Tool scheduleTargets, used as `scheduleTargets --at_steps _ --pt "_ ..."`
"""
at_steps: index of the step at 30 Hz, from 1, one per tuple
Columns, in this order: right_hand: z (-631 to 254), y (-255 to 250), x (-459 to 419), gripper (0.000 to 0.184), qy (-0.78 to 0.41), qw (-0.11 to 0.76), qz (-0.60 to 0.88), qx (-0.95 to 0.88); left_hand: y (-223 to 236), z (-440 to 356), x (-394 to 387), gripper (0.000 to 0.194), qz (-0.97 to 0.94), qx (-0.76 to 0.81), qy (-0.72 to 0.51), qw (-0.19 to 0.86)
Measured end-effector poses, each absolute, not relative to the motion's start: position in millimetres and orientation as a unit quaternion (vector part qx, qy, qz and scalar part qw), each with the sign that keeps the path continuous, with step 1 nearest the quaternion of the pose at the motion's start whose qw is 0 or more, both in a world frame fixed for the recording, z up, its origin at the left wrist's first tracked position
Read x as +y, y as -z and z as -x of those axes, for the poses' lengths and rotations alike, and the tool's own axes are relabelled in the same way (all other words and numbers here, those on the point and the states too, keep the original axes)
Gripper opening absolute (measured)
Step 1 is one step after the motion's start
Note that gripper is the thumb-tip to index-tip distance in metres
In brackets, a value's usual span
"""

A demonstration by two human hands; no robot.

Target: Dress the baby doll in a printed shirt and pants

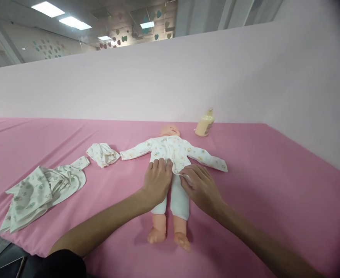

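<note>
A baby doll [182, 240] lies on its back on the pink sheet, head away from me and bare feet toward me. It wears a white patterned baby shirt [164, 146] with long sleeves spread to both sides, and white pants [179, 200]. My left hand [157, 181] is closed on the shirt's lower front at the doll's waist. Beside it, my right hand [201, 187] pinches the shirt's hem on the other side, lifting the edge a little. The doll's waist is partly hidden behind my hands.
A crumpled white patterned cloth [102, 154] and a larger patterned garment [46, 189] lie to the left. A pale yellow pump bottle [205, 124] stands tilted in view behind the doll's right-hand side. A white padded wall [135, 85] borders the pink sheet [253, 216].
</note>
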State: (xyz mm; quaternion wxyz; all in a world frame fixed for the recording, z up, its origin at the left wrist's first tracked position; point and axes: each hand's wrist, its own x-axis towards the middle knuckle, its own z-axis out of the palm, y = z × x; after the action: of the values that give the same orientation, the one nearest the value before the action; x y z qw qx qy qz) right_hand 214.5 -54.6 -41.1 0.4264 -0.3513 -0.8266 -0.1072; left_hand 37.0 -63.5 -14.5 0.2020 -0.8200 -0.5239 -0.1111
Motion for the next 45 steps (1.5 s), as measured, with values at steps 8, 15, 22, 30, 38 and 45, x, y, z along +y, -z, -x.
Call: scheduleTargets --at_steps 8,15,22,30,38,45 --pt "-214 39 -56 0.010 0.088 0.453 0.375 -0.804 5 -37 -61 0.057 0.833 -0.499 0.062 0.232" --pt "-213 40 -56 0.015 0.082 0.421 0.353 -0.832 -19 -14 -57 0.034 0.856 -0.474 0.169 -0.117" --pt "-214 44 -55 0.021 0.080 0.397 0.373 -0.835 -24 -10 -68 0.038 0.864 -0.472 0.137 -0.107" --pt "-214 44 -52 0.011 0.075 0.431 0.409 -0.801 -1 -39 -72 0.081 0.831 -0.529 0.077 0.153" --pt "-213 42 -53 0.010 0.067 0.444 0.406 -0.796 -11 -47 -67 0.086 0.788 -0.556 0.064 0.256" --pt "-212 43 -54 0.011 0.056 0.440 0.407 -0.798 -18 -39 -62 0.075 0.770 -0.574 0.023 0.277"
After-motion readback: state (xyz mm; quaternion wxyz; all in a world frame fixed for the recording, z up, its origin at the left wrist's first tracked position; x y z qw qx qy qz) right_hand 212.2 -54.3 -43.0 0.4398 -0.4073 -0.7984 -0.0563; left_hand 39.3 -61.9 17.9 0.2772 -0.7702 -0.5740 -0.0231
